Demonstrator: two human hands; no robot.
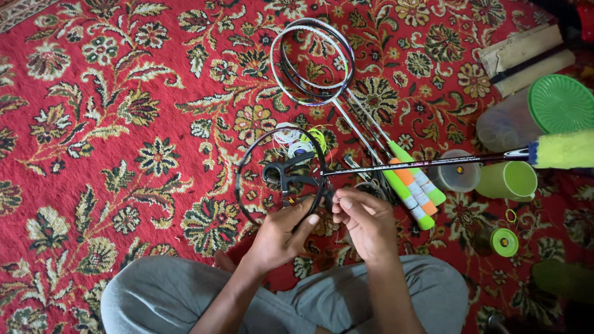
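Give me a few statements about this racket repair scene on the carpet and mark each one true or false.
1. Both hands, the left hand and the right hand, are at the frame of a black racket. True.
2. The carpet is plain blue. False: it is red with a flower pattern.
3. A black clamp tool sits inside the racket head. True.
4. The spare rackets lie in the person's lap. False: they lie on the carpet, beyond the hands.
5. A green lid lies at the right. True.

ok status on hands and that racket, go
Left hand grips black racket frame at its lower rim. Right hand pinches near the throat. Black clamp sits inside frame.
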